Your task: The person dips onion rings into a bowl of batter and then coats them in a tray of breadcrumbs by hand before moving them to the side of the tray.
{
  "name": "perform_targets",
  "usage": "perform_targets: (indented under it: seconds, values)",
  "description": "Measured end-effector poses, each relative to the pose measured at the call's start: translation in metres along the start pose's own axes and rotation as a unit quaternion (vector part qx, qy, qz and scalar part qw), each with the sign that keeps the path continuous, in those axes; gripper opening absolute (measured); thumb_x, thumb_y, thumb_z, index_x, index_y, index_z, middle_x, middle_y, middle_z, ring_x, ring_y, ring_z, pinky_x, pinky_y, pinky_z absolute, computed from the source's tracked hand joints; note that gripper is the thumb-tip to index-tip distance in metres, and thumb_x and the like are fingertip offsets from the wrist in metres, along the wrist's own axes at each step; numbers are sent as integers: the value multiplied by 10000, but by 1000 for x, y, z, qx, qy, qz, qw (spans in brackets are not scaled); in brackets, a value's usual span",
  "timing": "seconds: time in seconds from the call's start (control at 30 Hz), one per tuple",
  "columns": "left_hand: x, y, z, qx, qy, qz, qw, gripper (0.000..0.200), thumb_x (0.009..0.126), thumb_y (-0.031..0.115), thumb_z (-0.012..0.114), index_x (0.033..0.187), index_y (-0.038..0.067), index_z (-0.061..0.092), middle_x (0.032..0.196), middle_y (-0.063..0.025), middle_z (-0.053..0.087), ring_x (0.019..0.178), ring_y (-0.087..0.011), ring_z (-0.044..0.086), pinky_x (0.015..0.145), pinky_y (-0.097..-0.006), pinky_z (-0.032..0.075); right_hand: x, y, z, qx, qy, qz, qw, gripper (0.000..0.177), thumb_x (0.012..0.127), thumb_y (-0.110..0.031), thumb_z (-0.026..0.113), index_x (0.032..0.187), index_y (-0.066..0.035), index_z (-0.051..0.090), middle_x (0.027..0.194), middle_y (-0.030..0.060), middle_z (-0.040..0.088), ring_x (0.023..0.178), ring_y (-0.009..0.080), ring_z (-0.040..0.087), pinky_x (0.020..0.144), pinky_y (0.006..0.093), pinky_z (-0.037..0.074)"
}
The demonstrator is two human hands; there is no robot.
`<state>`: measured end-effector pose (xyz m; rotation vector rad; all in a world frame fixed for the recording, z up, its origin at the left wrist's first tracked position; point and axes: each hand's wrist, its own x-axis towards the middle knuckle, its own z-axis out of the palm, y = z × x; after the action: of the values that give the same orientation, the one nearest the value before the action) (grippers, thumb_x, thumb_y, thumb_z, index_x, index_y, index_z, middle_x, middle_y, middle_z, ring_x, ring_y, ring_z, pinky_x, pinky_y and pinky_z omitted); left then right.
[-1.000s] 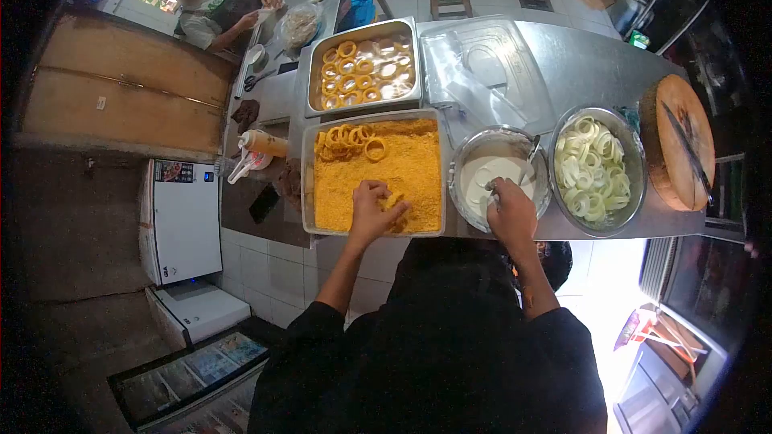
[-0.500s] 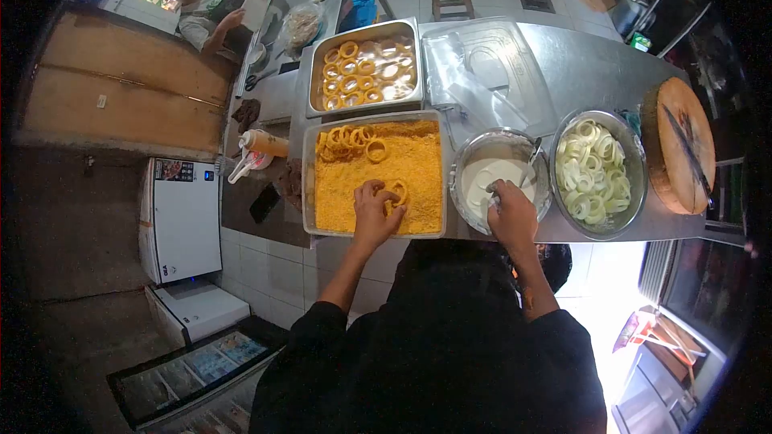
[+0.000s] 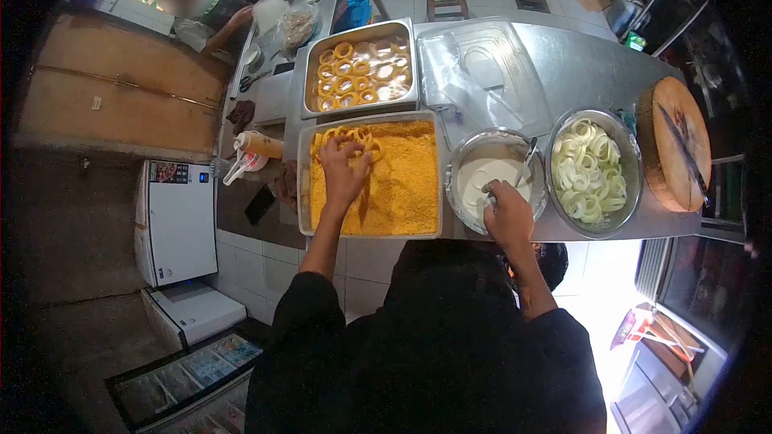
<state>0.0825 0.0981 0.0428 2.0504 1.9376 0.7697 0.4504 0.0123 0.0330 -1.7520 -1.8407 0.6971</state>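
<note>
- Right hand (image 3: 508, 221) first, nearest the body: curled together in a loose fist just right of the crumb tray (image 3: 406, 181), at the near rim of the batter bowl (image 3: 453, 181). Contents of the fist hidden.
- Left hand (image 3: 344, 167) next: palm down over the far-left corner of the crumb tray, fingers bent onto the coated rings (image 3: 363, 135) heaped there. Cannot tell whether clamped on one or merely resting.
- Judging from that: keep one hand for crumbs and the other for batter. Press lightly, lift each ring by its edge, and lay it flat and apart from its neighbours to spare the coat.
- Inside the crumb tray: fine, sandy, orange crumbs spread almost level across a rectangular steel pan.
- Just right of the crumb tray: a round steel bowl of smooth, thick, pale batter, with a spoon (image 3: 527, 162) leaning toward the far rim.
- Further right of the crumb tray: a second round steel bowl (image 3: 639, 162) of raw onion rings (image 3: 591, 173), glossy, whitish-green and loosely tangled.
- Directly beyond the crumb tray: another steel pan (image 3: 306, 88) with crumbed rings (image 3: 346, 72) in rows, matte and rough-skinned.
- Far right of the crumb tray: a round wooden chopping block (image 3: 663, 124) with a knife (image 3: 682, 151) lying flat on top.
- Well beyond the crumb tray, to the left: another person (image 3: 213, 12) at the counter's far end.
</note>
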Motion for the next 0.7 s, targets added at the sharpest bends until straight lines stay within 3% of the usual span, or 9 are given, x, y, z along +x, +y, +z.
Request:
perform_targets:
  seconds: [0.1, 0.2, 0.27, 0.47, 0.57, 0.7]
  values:
    - [3, -2, 6, 74, 20, 28, 997, 395, 881, 213, 832, 1229, 57, 727, 1338, -213, 572, 1324, -417, 463, 1131, -536, 392, 0, 3, 1, -4, -6, 6, 1000, 313, 792, -68, 672, 1101, -115, 668, 1022, 144, 679, 976, 402, 683, 833, 512, 547]
    - [-19, 11, 1, 24, 12, -3, 1000, 437, 888, 199, 808, 1279, 44, 692, 1367, -226, 559, 1357, -429, 438, 1142, -544, 383, -4, 1, -3, 19, 2, 5, 1000, 358, 781, -83, 701, 1136, -124, 687, 1049, 149, 674, 1007, 396, 680, 863, 506, 555]
    - [-44, 16, -2, 21, 12, -4, 1000, 415, 900, 201, 796, 1262, 29, 692, 1367, -227, 561, 1350, -431, 445, 1140, -549, 383, -2, 0, -5, -29, 11, -53, 998, 334, 799, -81, 740, 1121, -147, 683, 1024, 107, 641, 1021, 335, 670, 848, 488, 567]
    - [-106, 6, 4, 19, 29, -15, 999, 350, 944, 209, 760, 1210, -7, 688, 1328, -218, 587, 1297, -425, 485, 1114, -559, 397, 17, 5, 4, -145, -131, -36, 980, 231, 782, -94, 783, 1011, -124, 773, 1062, 130, 626, 1077, 344, 644, 886, 481, 581]
    - [-114, -3, 10, 5, 50, -37, 998, 331, 949, 212, 757, 1186, -10, 689, 1295, -213, 604, 1283, -417, 496, 1097, -561, 408, 26, 4, 9, -182, -146, -65, 970, 195, 778, -82, 785, 972, -97, 789, 1098, 152, 616, 1103, 349, 638, 905, 484, 578]
    - [-111, -1, 15, -15, 80, -61, 995, 311, 942, 215, 763, 1150, -6, 694, 1258, -203, 616, 1273, -402, 503, 1082, -550, 424, 30, -7, -3, -135, -140, -78, 978, 192, 779, -72, 772, 970, -77, 781, 1124, 165, 606, 1115, 365, 631, 923, 487, 571]
